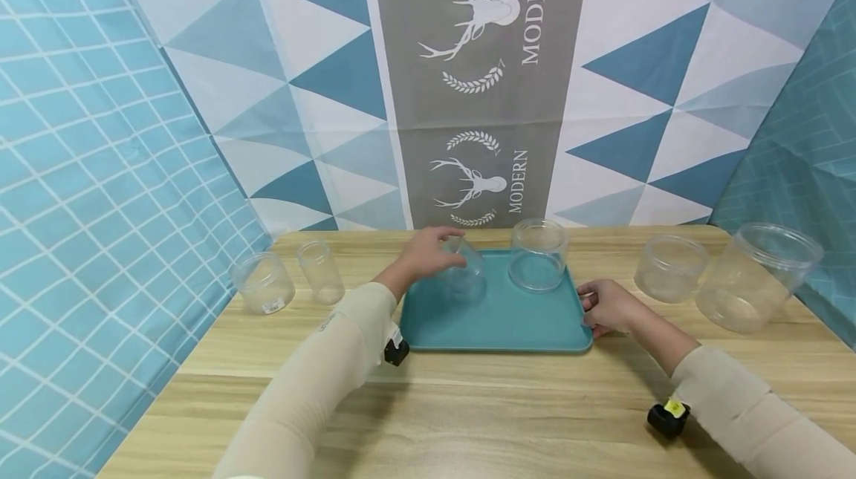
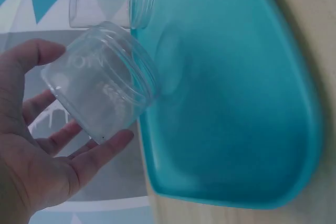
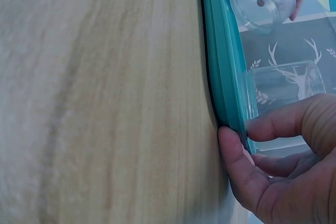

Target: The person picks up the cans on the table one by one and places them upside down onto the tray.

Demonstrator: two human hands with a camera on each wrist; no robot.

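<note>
My left hand [image 1: 431, 252] holds a clear plastic jar [image 2: 102, 80] over the left part of a teal tray [image 1: 495, 323]. The jar is tilted, its threaded mouth facing down toward the tray; whether its rim touches the surface I cannot tell. In the left wrist view, thumb and fingers spread around the jar's base end. A second clear jar [image 1: 538, 255] stands on the tray's far right part. At the tray's right edge, my right hand [image 1: 611, 306] pinches the rim between thumb and fingers, as the right wrist view shows.
Left of the tray on the wooden table [image 1: 468, 412] stand a short clear jar [image 1: 263, 284] with a label and a narrow clear jar [image 1: 321, 273]. To the right are a small clear jar [image 1: 671, 269] and a large one [image 1: 759, 277]. A patterned cloth [image 1: 475, 93] hangs behind.
</note>
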